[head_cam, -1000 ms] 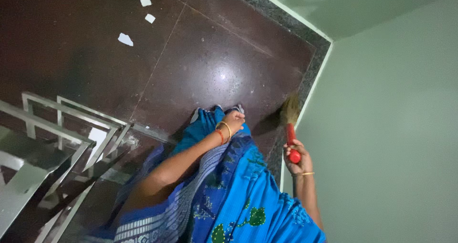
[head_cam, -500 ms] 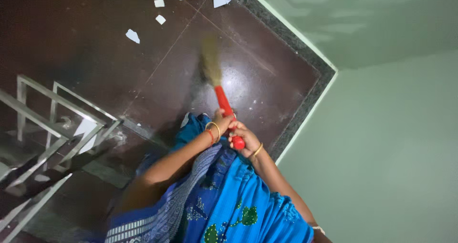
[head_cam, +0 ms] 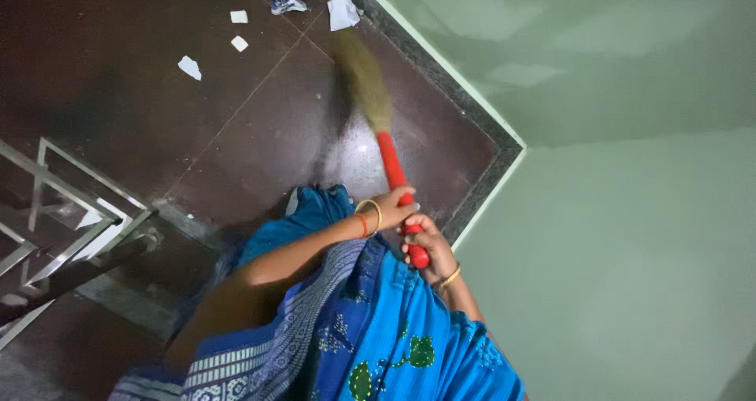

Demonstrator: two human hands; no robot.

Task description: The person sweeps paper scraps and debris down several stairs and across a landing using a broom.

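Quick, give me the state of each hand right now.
Left hand: closed around the red handle of the broom, upper grip.
Right hand: closed on the same handle, near its rounded end.

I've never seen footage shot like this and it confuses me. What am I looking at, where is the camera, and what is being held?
The camera sits on a person's head and looks down, so you see their own arms and blue patterned clothing from above. No machine is here, only two bare hands. Both grip the red handle of a broom: the left hand higher up, the right hand at the rounded end. The bristles are blurred over the dark brown floor. Scraps of paper lie on the floor beyond the bristles, near the pale green wall. At the left is a metal railing.
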